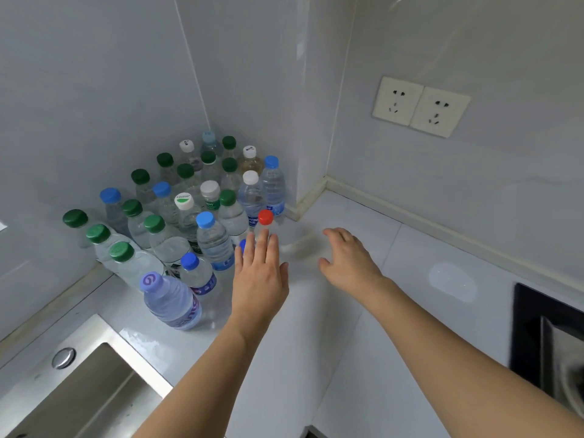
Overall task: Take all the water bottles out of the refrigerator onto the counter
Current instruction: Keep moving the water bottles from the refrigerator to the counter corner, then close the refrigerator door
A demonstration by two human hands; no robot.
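Both hands are held open and empty over the tabletop (331, 311); the left hand (259, 279) beside the red-capped bottle (265, 218); the right hand (350, 260) apart from it.

Two bare forearms reach into the head view from the lower edge, each ending in a bare hand. No sleeve, cuff or glove shows on either arm as far as the frame's edge. The left hand (259, 276) carries no ring, watch or band on the wrist or fingers that can be seen. The right hand (349, 260) is likewise unadorned, with short nails just visible on the fingertips. Both forearms look slim and smooth.
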